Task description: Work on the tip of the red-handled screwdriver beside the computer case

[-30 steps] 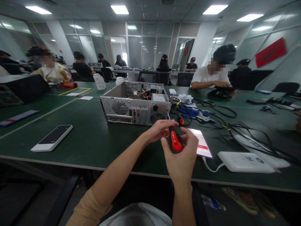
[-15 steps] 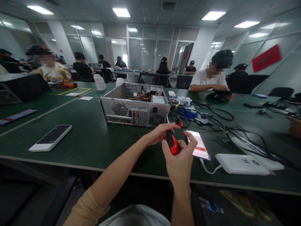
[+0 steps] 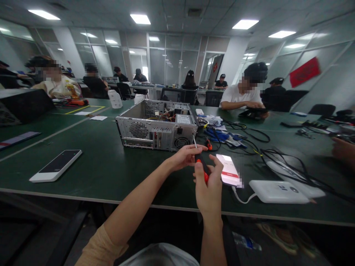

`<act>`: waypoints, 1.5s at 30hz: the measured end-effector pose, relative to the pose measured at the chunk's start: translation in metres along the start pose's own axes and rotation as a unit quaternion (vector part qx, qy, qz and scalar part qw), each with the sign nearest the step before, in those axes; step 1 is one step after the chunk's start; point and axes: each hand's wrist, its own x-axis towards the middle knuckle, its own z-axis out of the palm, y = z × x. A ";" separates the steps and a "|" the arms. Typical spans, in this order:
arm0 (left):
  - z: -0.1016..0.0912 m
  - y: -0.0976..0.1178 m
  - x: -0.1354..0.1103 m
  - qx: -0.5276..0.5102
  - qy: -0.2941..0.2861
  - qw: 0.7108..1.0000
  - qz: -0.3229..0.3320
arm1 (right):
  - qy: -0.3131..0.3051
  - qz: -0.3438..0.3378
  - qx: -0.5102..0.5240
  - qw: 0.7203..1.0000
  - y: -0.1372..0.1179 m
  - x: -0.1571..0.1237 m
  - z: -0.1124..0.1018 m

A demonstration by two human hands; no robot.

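Observation:
An opened metal computer case (image 3: 171,137) lies on the green table with its rear panel toward me. My right hand (image 3: 209,186) is closed around the red and black handle of a screwdriver (image 3: 206,176), the thumb lying along it. The fingers of my left hand (image 3: 184,157) close about the front of the handle and the shaft. From there the shaft points up to the right edge of the rear panel, beside the fan grille. Whether its tip sits in a screw is too small to tell.
Right of my hands lies a lit phone (image 3: 227,170) cabled to a white power bank (image 3: 279,191). Behind it are a second red-black tool (image 3: 209,145), blue gloves (image 3: 222,136) and black cables (image 3: 256,135). A white device (image 3: 57,166) lies left. Co-workers sit around.
My right thumb has shifted onto the top of the screwdriver handle, covering more of its red part. The view has turned slightly to the right. The case stays in place.

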 end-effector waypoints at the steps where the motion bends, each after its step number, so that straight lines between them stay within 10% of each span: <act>1: 0.000 0.000 0.000 -0.001 -0.001 1.000 -0.002 | -0.012 0.021 0.032 0.999 0.000 -0.001 0.000; 8: -0.002 -0.001 -0.001 0.001 -0.015 1.000 0.013 | 0.002 0.031 0.118 0.993 -0.002 -0.003 0.003; 45: 0.003 -0.006 0.002 0.076 0.027 0.995 -0.065 | 0.121 -0.235 -0.142 0.954 0.001 -0.002 0.006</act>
